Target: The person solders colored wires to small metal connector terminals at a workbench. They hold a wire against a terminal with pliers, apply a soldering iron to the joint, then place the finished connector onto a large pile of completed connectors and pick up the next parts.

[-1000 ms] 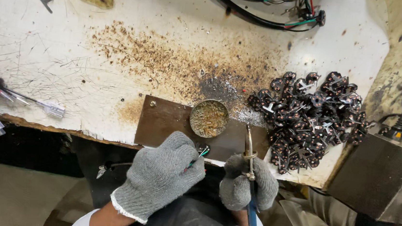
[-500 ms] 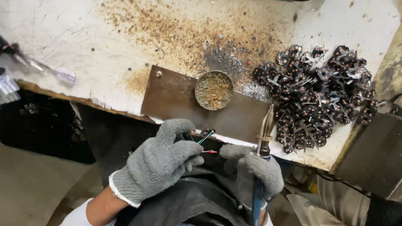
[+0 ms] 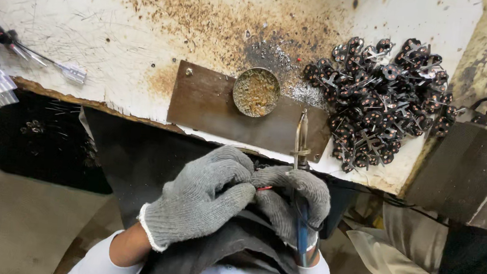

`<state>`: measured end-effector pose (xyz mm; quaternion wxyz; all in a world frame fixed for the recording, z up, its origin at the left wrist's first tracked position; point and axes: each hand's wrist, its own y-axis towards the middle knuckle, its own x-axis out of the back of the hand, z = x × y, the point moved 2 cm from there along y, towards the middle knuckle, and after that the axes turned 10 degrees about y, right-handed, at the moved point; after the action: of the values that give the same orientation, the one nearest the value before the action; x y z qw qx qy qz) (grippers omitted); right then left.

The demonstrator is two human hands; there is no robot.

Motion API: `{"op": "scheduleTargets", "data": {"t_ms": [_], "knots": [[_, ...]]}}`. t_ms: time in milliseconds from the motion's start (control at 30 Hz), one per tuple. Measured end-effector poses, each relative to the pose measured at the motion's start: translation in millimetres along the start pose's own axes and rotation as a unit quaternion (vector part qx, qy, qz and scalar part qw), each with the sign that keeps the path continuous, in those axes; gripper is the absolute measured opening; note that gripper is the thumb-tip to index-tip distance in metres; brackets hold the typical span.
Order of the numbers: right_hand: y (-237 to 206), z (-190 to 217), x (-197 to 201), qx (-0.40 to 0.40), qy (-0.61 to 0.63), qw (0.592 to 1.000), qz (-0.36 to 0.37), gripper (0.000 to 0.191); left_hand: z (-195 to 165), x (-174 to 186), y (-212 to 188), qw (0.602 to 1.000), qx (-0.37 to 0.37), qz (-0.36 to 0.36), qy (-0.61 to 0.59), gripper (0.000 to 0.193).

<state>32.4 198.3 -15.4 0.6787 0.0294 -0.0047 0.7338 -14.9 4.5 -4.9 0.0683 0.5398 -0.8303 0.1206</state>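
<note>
Both hands wear grey knit gloves and meet over my lap below the bench edge. My left hand (image 3: 203,195) pinches a small part with thin red wire (image 3: 263,189) against the fingers of my right hand (image 3: 295,201). My right hand also grips a soldering iron (image 3: 300,159) with a blue handle; its metal tip points up over the brown metal plate (image 3: 205,101). A round tin of brownish flux (image 3: 256,92) sits on that plate just beyond the tip.
A heap of several small dark round parts with metal legs (image 3: 382,96) lies at the bench's right. The white bench top (image 3: 88,29) is stained with brown burn specks. Clear connectors on wires (image 3: 1,83) hang at left. A grey metal box (image 3: 469,171) stands right.
My hands have drawn closer together and nearer my body. The left fingers now close on the wired part against the right hand. The view has tilted slightly downward.
</note>
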Motion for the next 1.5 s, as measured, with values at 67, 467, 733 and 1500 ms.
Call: {"op": "scheduleTargets", "data": {"t_ms": [67,467,733,1500], "knots": [[0,-3,8,-0.043,-0.061,0.997,0.023,0.020,-1,-1,2,1.000,0.008,0.021,-0.004,0.013],[-7,-18,13,0.007,-0.035,0.999,0.014,0.030,9,-10,4,0.988,0.099,0.082,-0.081,0.010],[-9,-39,9,0.014,-0.006,0.998,-0.061,0.057,-2,-6,4,0.983,-0.101,-0.039,0.149,0.015],[32,-45,-2,0.139,-0.176,0.961,-0.163,0.052,-16,35,89,0.940,-0.061,0.024,0.333,0.015]]}}
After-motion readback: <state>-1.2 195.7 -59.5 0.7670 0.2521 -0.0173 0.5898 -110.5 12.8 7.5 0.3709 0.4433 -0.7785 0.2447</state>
